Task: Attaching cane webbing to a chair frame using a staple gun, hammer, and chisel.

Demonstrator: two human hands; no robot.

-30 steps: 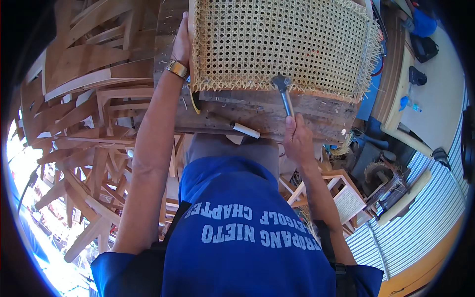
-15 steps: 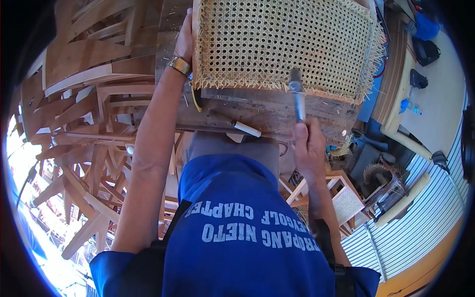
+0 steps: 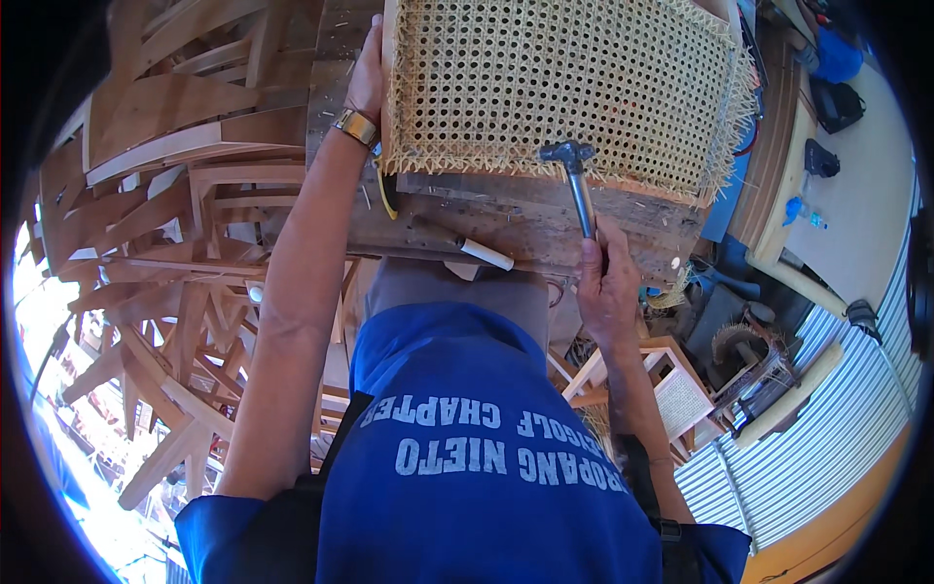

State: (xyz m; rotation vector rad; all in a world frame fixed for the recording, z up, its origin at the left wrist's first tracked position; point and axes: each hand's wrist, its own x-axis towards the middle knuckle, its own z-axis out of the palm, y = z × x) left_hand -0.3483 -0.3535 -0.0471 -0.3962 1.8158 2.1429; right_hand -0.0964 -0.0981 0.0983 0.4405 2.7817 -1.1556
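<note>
A wooden-framed cane panel (image 3: 559,88), with frayed strand ends along its near and right edges, lies on the wooden workbench (image 3: 438,209). My left hand (image 3: 366,78) grips the frame at its left side; some of its fingers are hidden. My right hand (image 3: 608,273) is closed around the handle of a hammer (image 3: 580,195). The metal head is over the panel's near edge; I cannot tell whether it touches the cane. Between me and the panel lies a tool with a white handle (image 3: 486,254). A yellow, curved object (image 3: 388,198) pokes out near the panel's left corner.
Stacked wooden chair frames (image 3: 175,195) crowd the left side. To the lower right stands a wooden piece with a cane seat (image 3: 681,399). A pale board (image 3: 856,195) and corrugated metal sheeting (image 3: 759,496) lie farther right. Cane scraps are scattered on the bench.
The hammer has turned in my right hand, so its head now shows sideways and slightly farther left. My left hand and the panel have barely shifted.
</note>
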